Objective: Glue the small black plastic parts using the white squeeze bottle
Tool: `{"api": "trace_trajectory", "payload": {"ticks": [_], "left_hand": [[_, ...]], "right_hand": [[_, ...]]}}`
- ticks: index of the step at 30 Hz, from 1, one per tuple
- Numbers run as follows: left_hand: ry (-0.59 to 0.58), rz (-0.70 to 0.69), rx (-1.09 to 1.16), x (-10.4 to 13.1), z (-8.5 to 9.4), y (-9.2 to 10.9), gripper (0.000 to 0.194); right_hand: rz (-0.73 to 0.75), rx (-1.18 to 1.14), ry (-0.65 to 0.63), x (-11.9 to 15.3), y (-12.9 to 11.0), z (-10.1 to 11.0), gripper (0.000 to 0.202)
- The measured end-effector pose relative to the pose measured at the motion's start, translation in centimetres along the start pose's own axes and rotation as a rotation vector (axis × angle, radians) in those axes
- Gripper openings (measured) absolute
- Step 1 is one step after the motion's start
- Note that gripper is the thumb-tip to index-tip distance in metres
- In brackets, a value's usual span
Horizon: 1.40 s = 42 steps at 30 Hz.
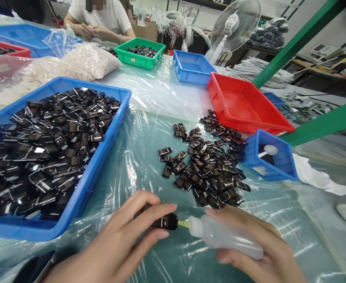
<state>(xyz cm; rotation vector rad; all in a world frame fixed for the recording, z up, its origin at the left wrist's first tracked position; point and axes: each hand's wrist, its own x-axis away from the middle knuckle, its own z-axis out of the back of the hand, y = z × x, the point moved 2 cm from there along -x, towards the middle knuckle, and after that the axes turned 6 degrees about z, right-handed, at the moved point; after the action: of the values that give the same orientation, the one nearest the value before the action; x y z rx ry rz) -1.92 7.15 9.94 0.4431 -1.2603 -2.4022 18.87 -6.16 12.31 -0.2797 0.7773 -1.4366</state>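
Note:
Between the thumb and fingers of my left hand [131, 232] is a small glossy black plastic casing [169, 221], its rounded end pointing right. My right hand [255, 236] is wrapped round a translucent white squeeze bottle [226, 235] lying nearly level. The bottle's yellowish nozzle [183, 223] reaches the casing's rounded end; whether it touches or goes inside, I cannot tell. Just beyond my hands lies a loose pile of similar black casings [205, 165]. To the left, a large blue tray [102, 157] is heaped with many more black casings [52, 137].
A red tray [243, 102] and a small blue bin [252, 157] with a white scoop [269, 150] stand right. Further back are a blue tray [190, 70], a green tray [137, 61], a bag of pale parts [93, 61] and a fan [232, 25]. A person [102, 23] sits opposite.

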Motion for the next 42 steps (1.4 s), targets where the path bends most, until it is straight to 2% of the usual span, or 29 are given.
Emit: {"api": "trace_trajectory", "payload": {"ticks": [7,13,15,20,23,25,29,33,35,36,38,40,42], "left_hand": [[-0.003,-0.007,0.015,0.0,0.1,0.1,0.032],[0.027,0.009,0.006,-0.1,0.0,-0.1,0.031],[0.097,0.079,0.008,-0.2,0.2,-0.2,0.031],[0.356,0.302,0.074,-0.7,1.1,-0.6,0.025],[0.364,0.4,0.147,-1.0,1.1,-0.9,0.027],[0.344,0.434,0.187,-1.1,0.9,-1.0,0.029],[0.342,0.429,0.238,-1.0,0.6,-1.0,0.027],[0.309,0.413,0.273,-0.9,0.6,-1.0,0.026],[0.319,0.396,0.277,-0.9,0.7,-1.0,0.027],[0.33,0.388,0.279,-0.9,0.7,-0.9,0.027],[0.346,0.37,0.284,-0.9,0.8,-0.8,0.027],[0.351,0.349,0.289,-0.8,0.7,-0.6,0.026],[0.343,0.308,0.282,-0.6,0.5,-0.4,0.025]], "right_hand": [[-0.06,-0.115,-0.021,0.1,0.1,-0.2,0.046],[-0.105,-0.05,0.11,0.7,0.5,-0.8,0.034],[-0.133,-0.06,0.121,0.7,0.8,-0.7,0.031],[-0.38,-0.26,0.178,0.1,1.5,-0.9,0.032],[-0.358,-0.417,0.173,-1.0,1.1,-2.3,0.027],[-0.325,-0.43,0.171,-1.6,0.8,-3.5,0.024],[-0.214,-0.143,0.196,-1.9,0.8,-5.2,0.025],[-0.129,0.095,0.404,-0.8,0.6,-4.7,0.034],[-0.024,0.181,0.438,-0.4,-0.4,-4.5,0.025],[0.037,0.215,0.401,-0.3,-1.0,-4.8,0.018],[0.126,0.275,0.231,-0.8,-2.2,-6.1,0.016],[0.136,0.364,0.12,-1.6,-2.9,-7.9,0.024],[0.1,0.445,0.083,-2.7,-3.0,-9.5,0.032]]}}
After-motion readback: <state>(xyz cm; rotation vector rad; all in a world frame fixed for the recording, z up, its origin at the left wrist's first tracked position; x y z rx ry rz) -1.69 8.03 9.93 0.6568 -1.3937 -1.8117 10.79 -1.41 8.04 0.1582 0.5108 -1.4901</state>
